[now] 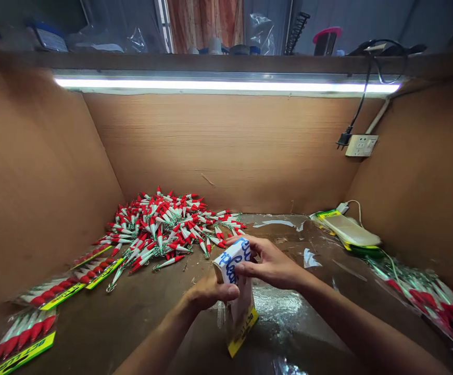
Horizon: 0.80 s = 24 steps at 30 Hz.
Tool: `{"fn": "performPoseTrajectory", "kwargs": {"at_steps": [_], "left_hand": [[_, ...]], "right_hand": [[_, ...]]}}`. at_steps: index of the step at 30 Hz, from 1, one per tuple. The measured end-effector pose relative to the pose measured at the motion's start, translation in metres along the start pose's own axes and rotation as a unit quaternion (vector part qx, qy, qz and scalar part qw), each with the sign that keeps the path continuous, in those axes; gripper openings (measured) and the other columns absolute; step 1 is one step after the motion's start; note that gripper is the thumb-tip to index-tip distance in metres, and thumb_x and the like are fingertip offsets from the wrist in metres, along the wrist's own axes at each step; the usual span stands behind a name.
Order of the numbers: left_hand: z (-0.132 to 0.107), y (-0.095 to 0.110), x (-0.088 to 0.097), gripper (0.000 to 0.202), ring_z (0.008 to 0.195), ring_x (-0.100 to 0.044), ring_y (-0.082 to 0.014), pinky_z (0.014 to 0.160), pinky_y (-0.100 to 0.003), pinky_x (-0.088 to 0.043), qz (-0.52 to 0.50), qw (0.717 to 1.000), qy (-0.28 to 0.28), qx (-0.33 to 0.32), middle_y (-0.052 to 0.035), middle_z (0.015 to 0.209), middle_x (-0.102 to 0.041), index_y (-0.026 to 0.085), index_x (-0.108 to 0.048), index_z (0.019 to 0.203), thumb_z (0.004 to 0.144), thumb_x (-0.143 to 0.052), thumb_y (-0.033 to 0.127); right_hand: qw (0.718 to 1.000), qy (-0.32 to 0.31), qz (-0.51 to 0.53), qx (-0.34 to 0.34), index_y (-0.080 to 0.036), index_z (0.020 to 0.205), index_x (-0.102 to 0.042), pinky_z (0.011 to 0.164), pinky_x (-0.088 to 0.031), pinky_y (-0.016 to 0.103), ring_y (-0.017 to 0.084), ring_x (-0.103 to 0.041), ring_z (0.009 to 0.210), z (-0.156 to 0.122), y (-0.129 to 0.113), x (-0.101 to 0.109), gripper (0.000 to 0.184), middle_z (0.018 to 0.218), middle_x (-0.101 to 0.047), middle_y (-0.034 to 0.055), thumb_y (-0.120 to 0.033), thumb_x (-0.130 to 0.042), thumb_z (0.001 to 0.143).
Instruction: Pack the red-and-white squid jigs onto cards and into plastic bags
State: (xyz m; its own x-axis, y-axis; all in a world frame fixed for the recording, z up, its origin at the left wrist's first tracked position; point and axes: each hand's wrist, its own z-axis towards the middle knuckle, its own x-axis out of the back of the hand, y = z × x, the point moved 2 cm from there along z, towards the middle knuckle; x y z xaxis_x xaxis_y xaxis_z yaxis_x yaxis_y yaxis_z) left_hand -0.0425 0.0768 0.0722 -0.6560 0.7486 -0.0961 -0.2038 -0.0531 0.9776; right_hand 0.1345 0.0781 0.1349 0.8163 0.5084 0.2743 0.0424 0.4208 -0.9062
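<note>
Near the front middle, both hands hold a flat packet with a yellow header card (243, 333) at its lower end. Its upper part is white, with blue handwriting-style print (230, 259). My left hand (213, 291) grips the packet's left side, thumb laid across the front. My right hand (263, 260) closes on the upper right edge, thumb on the blue print and fingers behind. What the packet contains is hidden. Behind the hands lies a large heap of red-and-white fishing lures (172, 224) with green-tinted hooks.
Bagged lures with yellow cards (23, 333) line the left side. At right lie a stack of packets (347, 229) and more lures (425, 291). White scraps (311, 259) lie on the brown table (133, 323). A plug (343, 139) hangs beside the socket (361, 145).
</note>
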Motion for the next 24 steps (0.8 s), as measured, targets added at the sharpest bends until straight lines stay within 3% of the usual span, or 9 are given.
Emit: {"fn": "performPoseTrajectory", "kwargs": {"at_steps": [2, 4, 9, 13, 16, 18, 20, 22, 24], "left_hand": [[0.005, -0.006, -0.001, 0.096, 0.124, -0.052, -0.0402, 0.102, -0.053, -0.041, -0.047, 0.999, -0.002, -0.009, -0.0168, 0.134, -0.058, 0.019, -0.046, 0.143, 0.068, -0.074, 0.071], [0.009, -0.012, -0.003, 0.102, 0.129, -0.048, -0.0413, 0.105, -0.053, -0.038, -0.092, 0.996, -0.009, -0.011, -0.0192, 0.137, -0.055, 0.017, -0.048, 0.141, 0.064, -0.070, 0.079], [0.013, -0.027, -0.004, 0.109, 0.137, -0.042, -0.0378, 0.113, -0.052, -0.029, -0.141, 0.989, 0.036, -0.003, -0.0210, 0.145, -0.049, 0.017, -0.036, 0.149, 0.067, -0.064, 0.082], [0.011, -0.038, 0.006, 0.107, 0.143, -0.035, -0.0351, 0.114, -0.053, -0.028, -0.181, 0.982, 0.058, -0.004, -0.0198, 0.153, -0.039, 0.020, -0.024, 0.154, 0.073, -0.058, 0.082], [0.010, -0.045, 0.011, 0.100, 0.144, -0.032, -0.0336, 0.115, -0.052, -0.027, -0.214, 0.974, 0.076, -0.010, -0.0173, 0.158, -0.031, 0.023, -0.021, 0.154, 0.078, -0.055, 0.079], [0.013, -0.050, 0.011, 0.098, 0.144, -0.033, -0.0331, 0.115, -0.053, -0.027, -0.225, 0.970, 0.088, -0.006, -0.0159, 0.159, -0.029, 0.026, -0.021, 0.154, 0.078, -0.055, 0.079], [0.017, -0.055, 0.009, 0.095, 0.142, -0.036, -0.0322, 0.115, -0.053, -0.026, -0.228, 0.969, 0.092, 0.002, -0.0149, 0.159, -0.029, 0.029, -0.021, 0.153, 0.079, -0.054, 0.079], [0.019, -0.057, 0.008, 0.092, 0.141, -0.038, -0.0307, 0.115, -0.052, -0.026, -0.227, 0.969, 0.096, 0.003, -0.0139, 0.159, -0.030, 0.031, -0.020, 0.153, 0.081, -0.052, 0.079], [0.016, -0.059, 0.010, 0.090, 0.141, -0.039, -0.0290, 0.115, -0.050, -0.027, -0.225, 0.967, 0.116, 0.005, -0.0131, 0.158, -0.031, 0.033, -0.017, 0.154, 0.083, -0.048, 0.079]], "right_hand": [[0.996, 0.009, 0.078, -0.048, -0.019, 0.112, -0.067, 0.075, -0.055, 0.034, 0.020, -0.068, 0.083, 0.006, 0.008, 0.000, 0.044, 0.095, -0.072, 0.0043, -0.047, -0.077, 0.079], [0.986, 0.065, 0.139, -0.060, -0.018, 0.102, -0.068, 0.068, -0.055, 0.030, 0.017, -0.067, 0.074, 0.011, 0.017, 0.004, 0.038, 0.087, -0.072, 0.0025, -0.045, -0.078, 0.078], [0.931, 0.268, 0.248, 0.015, -0.018, 0.098, -0.066, 0.076, -0.056, 0.032, 0.020, -0.069, 0.080, 0.014, 0.042, 0.043, 0.036, 0.092, -0.075, 0.0048, -0.048, -0.075, 0.079], [0.932, 0.344, 0.101, -0.059, -0.018, 0.109, -0.063, 0.079, -0.057, 0.040, 0.026, -0.070, 0.087, -0.005, 0.076, 0.093, 0.049, 0.099, -0.074, 0.0088, -0.058, -0.068, 0.081], [0.918, 0.371, -0.086, -0.112, -0.016, 0.121, -0.061, 0.096, -0.048, 0.054, 0.035, -0.063, 0.108, -0.026, 0.100, 0.111, 0.068, 0.116, -0.068, 0.0153, -0.057, -0.077, 0.070], [0.913, 0.354, -0.179, -0.094, -0.019, 0.129, -0.058, 0.105, -0.040, 0.055, 0.034, -0.055, 0.122, -0.036, 0.107, 0.100, 0.069, 0.130, -0.061, 0.0156, -0.056, -0.074, 0.073], [0.945, 0.246, -0.202, -0.078, -0.022, 0.129, -0.060, 0.107, -0.040, 0.051, 0.030, -0.054, 0.125, -0.036, 0.110, 0.073, 0.056, 0.134, -0.060, 0.0128, -0.056, -0.062, 0.085], [0.981, 0.111, -0.142, -0.072, -0.021, 0.117, -0.069, 0.105, -0.042, 0.046, 0.028, -0.056, 0.122, -0.031, 0.110, 0.042, 0.047, 0.131, -0.062, 0.0113, -0.056, -0.060, 0.088], [0.991, 0.072, -0.089, -0.071, -0.018, 0.094, -0.075, 0.103, -0.043, 0.044, 0.029, -0.057, 0.120, -0.023, 0.111, 0.023, 0.043, 0.126, -0.064, 0.0115, -0.059, -0.068, 0.081]]}}
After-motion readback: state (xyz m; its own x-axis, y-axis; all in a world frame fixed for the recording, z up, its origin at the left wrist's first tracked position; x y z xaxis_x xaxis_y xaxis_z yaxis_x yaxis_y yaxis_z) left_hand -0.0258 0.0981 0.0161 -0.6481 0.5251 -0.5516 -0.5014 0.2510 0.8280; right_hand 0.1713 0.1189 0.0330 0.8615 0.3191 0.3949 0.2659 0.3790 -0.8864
